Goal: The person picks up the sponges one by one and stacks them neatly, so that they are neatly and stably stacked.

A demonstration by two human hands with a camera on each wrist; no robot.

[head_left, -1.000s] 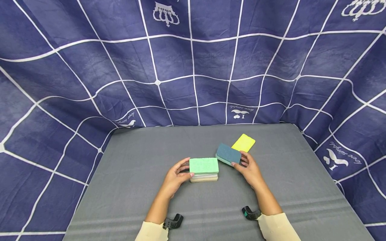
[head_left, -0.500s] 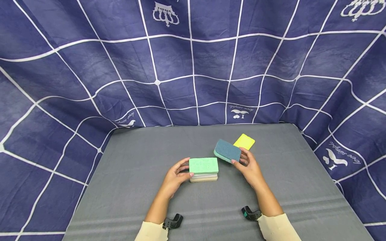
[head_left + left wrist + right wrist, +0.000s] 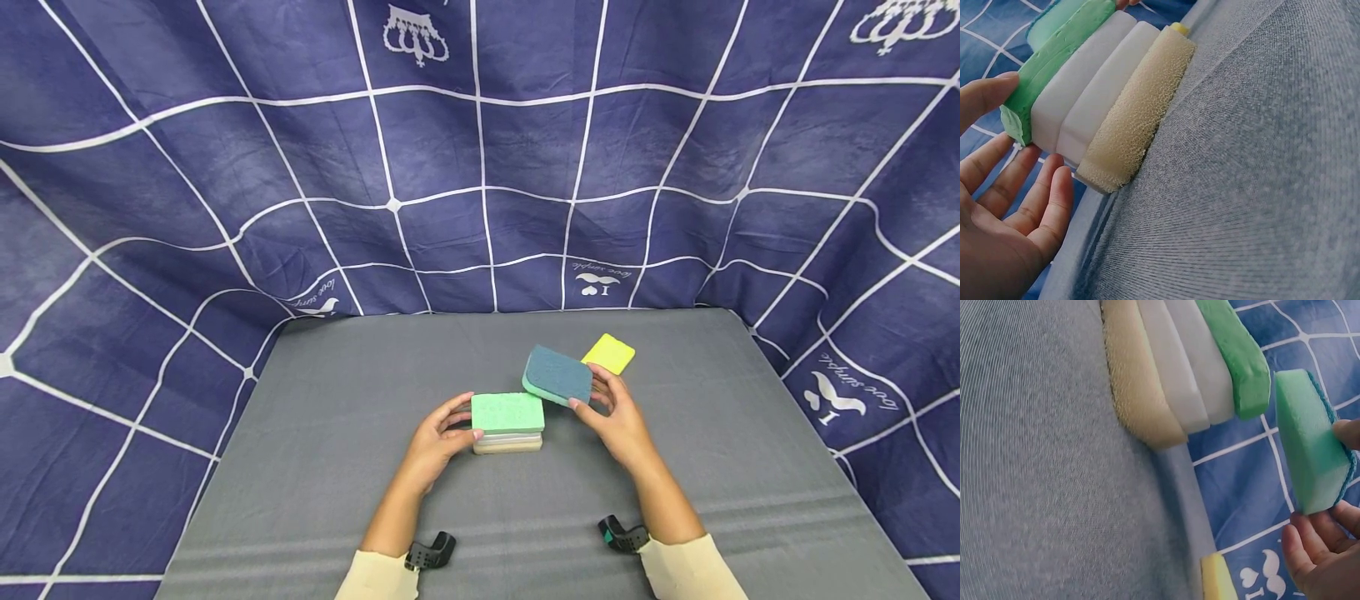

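Note:
A bright green sponge (image 3: 507, 412) tops a stack in the middle of the table. Under it the left wrist view shows two white sponges (image 3: 1085, 69) (image 3: 1113, 87) and a porous beige sponge (image 3: 1138, 119) at the bottom. My left hand (image 3: 435, 440) steadies the stack's left end, thumb and fingers pinching the green sponge. My right hand (image 3: 619, 423) pinches a scouring sponge (image 3: 558, 375), mint green below with a dark teal scrubbing layer on top, between thumb and fingers. It is tilted, held up just behind and right of the stack, its left corner close over the green sponge.
A yellow sponge (image 3: 611, 353) lies flat behind my right hand, partly covered by it. Grey cloth covers the table (image 3: 337, 417). A blue curtain (image 3: 525, 233) with white grid lines hangs along the back and sides.
My right hand has lifted the scouring sponge and carried it left toward the stack, uncovering more of the yellow sponge. My left hand and the stack have stayed in place.

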